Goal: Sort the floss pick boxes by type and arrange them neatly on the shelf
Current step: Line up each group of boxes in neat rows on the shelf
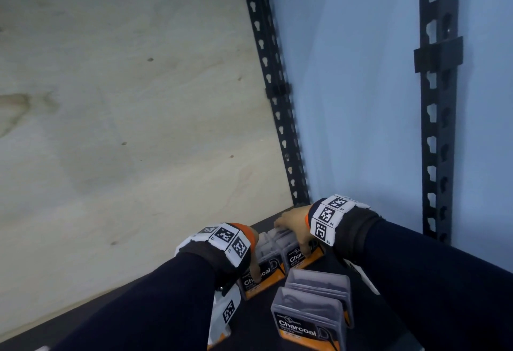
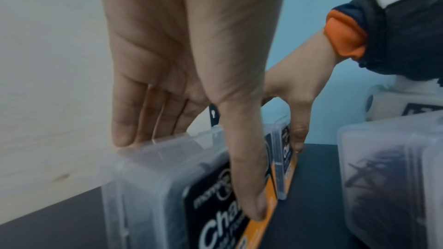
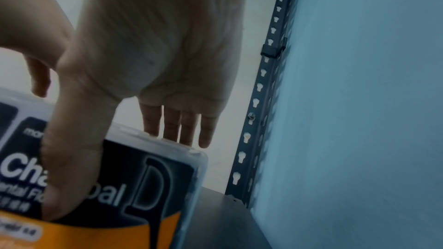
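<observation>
Several clear "Charcoal" floss pick boxes with black and orange labels stand on the dark shelf [image 1: 369, 298]. My left hand [image 1: 254, 260] pinches the left rear box [image 1: 263, 273], fingers behind its top edge and thumb on the label. The left wrist view shows this grip [image 2: 191, 175] on the box [image 2: 153, 192]. My right hand [image 1: 293, 236] pinches the neighbouring box [image 1: 298, 257] the same way, as the right wrist view shows of the hand [image 3: 117, 175] and the box [image 3: 153, 173]. The two boxes stand side by side and touch. Two more Charcoal boxes [image 1: 308, 320] stand one behind the other in front.
A pale plywood panel [image 1: 125, 114] closes the shelf behind the boxes. Black slotted uprights [image 1: 277, 86] stand at the corner and further right [image 1: 438, 100], against a blue wall [image 1: 361, 100]. Bare dark shelf lies between the right box and the wall [image 3: 220, 221].
</observation>
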